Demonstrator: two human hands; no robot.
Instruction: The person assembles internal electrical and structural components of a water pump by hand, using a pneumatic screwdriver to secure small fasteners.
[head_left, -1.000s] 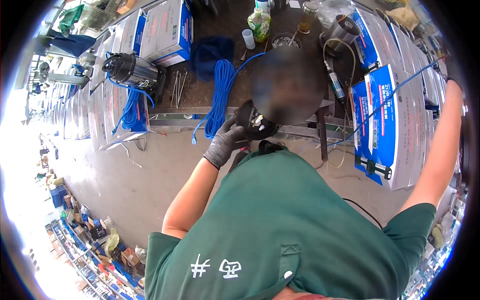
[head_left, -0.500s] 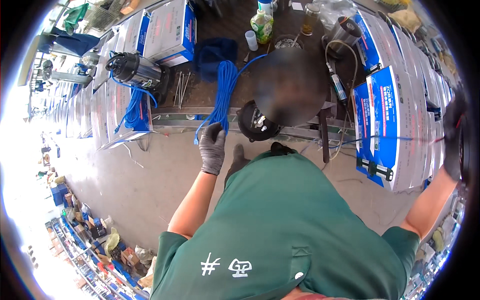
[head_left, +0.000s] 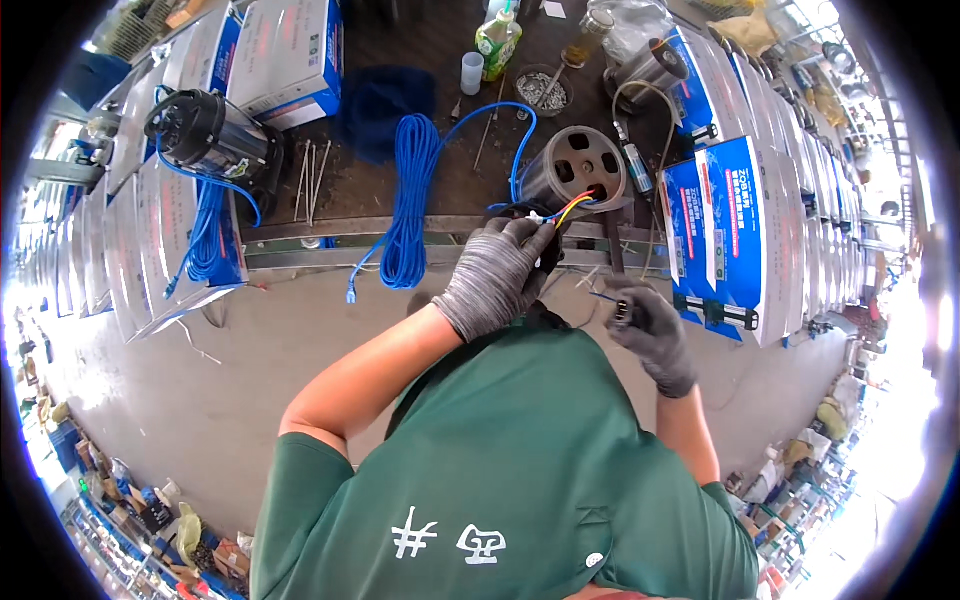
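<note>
Both hands wear grey knit gloves. The left hand (head_left: 495, 275) bends over a dark part, its grip unclear, by yellow wires (head_left: 574, 207) from a metal cylinder (head_left: 583, 160) with a holed round face, at the tabletop's (head_left: 350, 190) front edge. The right hand (head_left: 650, 335) grips a small black piece (head_left: 622, 312). Smooth blue cable (head_left: 412, 190) lies coiled on the dark, worn surface; cardboard boxes (head_left: 285, 55) flank it above a grey floor (head_left: 300, 310).

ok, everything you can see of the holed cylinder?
The cylinder looks like metal: shiny grey side, duller brownish-grey end face with several dark openings. It seems to stand upright at the edge of the bench. Coloured wires, yellow among them, come out of its lower opening toward the left hand. Contact with that hand is unclear.
</note>
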